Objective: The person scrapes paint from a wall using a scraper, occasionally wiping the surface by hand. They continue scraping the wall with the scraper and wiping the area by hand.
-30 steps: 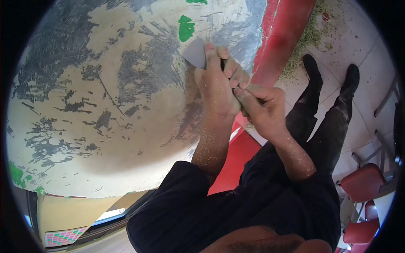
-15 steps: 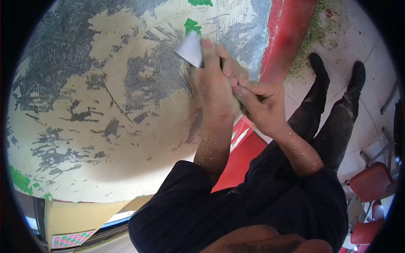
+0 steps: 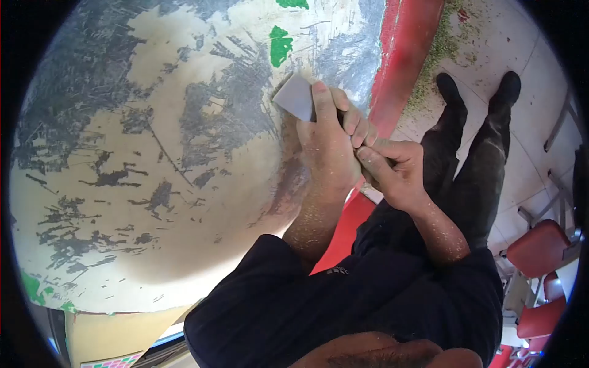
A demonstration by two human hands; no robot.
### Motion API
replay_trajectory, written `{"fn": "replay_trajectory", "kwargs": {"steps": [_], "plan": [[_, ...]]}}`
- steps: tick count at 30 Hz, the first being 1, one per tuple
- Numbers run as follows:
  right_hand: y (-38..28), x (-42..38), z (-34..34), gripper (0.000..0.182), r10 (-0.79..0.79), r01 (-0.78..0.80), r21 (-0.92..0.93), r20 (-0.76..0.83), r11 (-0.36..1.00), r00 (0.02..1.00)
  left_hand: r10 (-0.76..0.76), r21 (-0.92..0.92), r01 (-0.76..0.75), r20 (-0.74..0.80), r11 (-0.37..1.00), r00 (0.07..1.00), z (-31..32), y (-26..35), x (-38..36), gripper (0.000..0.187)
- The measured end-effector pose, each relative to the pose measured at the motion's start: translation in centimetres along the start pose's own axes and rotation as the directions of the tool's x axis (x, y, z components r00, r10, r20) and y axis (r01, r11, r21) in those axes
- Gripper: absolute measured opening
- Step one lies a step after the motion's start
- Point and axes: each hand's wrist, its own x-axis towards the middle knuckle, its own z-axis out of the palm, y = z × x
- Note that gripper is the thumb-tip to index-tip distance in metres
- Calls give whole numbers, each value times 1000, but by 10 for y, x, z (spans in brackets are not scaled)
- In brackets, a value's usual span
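A scraper with a broad, flat grey blade [image 3: 297, 97] rests at or just above a patchy curved surface [image 3: 239, 208], whose paint is partly worn to dark grey. My left hand [image 3: 328, 138] is closed round its handle, thumb lying along the top near the blade. Beside it, my right hand [image 3: 399, 168] is closed too, its thumb and fingers pinched against the left fingertips at the handle's rear end. Most of the handle is hidden by the fingers. Pale dust covers both hands and forearms. A green paint patch [image 3: 280, 46] shows beyond the blade.
A red edge band [image 3: 408, 61] borders the surface on the right. Past it, greenish flakes [image 3: 423, 76] lie scattered on the tiled floor [image 3: 491, 55] near my feet. Red chairs [image 3: 537, 248] stand at lower right. Yellowish panelling [image 3: 98, 337] is below the surface's lower edge.
Both hands and the scraper have moved toward my body and slightly right, uncovering more of the green patch. The grip looks the same. The view has shifted a little.
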Motion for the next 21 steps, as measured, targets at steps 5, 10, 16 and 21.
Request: {"fn": "replay_trajectory", "kwargs": {"steps": [5, 10, 16, 21], "plan": [[2, 4, 9, 13, 36, -35, 75, -9, 997, 999, -9, 9, 9, 17, 1000, 1000, 2, 10, 9, 34], [4, 11, 7, 12, -29, 31, 77, -27, 997, 999, 18, 79, -13, -55, 997, 998, 10, 14, 8, 34], [19, 4, 7, 15, -25, 23, 68, 16, 997, 1000, 29, 69, -24, -74, 997, 997, 0, 6, -4, 34], [6, 16, 13, 20, -87, 88, 44, -25, 995, 996, 51, 131, -46, -37, 990, 998, 3, 20, 8, 35]]}}
